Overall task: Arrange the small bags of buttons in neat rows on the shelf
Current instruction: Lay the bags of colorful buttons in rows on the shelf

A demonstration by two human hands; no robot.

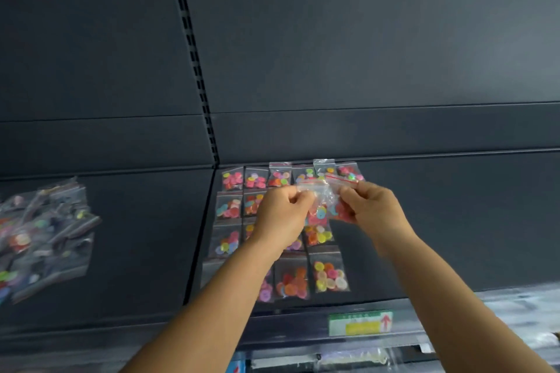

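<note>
**Head view: two button bags held up over a half-built grid**

Head camera looks down two bare forearms to a pair of small clear bags held together above the shelf. The left hand pinches one held bag near its red-striped zip edge, fingers curled around the plastic; the right hand pinches the second held bag the same way. The two bags touch or overlap between the hands, zip edges up and away from the person, button-filled ends hanging down toward the wrists. Whether they are stuck together or merely side by side cannot be told through the blur.

Directly beneath and behind the hands lies the laid-out grid of bags on the dark shelf, several rows deep, each bag with its long axis running front to back. The back row reaches furthest right. The open shelf surface lies to the right of the grid, so the right hand is judged nearer to the next free place, and its bag already hangs with its long axis roughly matching the rows.

Well apart to the left, on the neighbouring shelf section, sits a loose pile of unsorted bags. A green and yellow price label is fixed to the shelf's front edge below.
</note>
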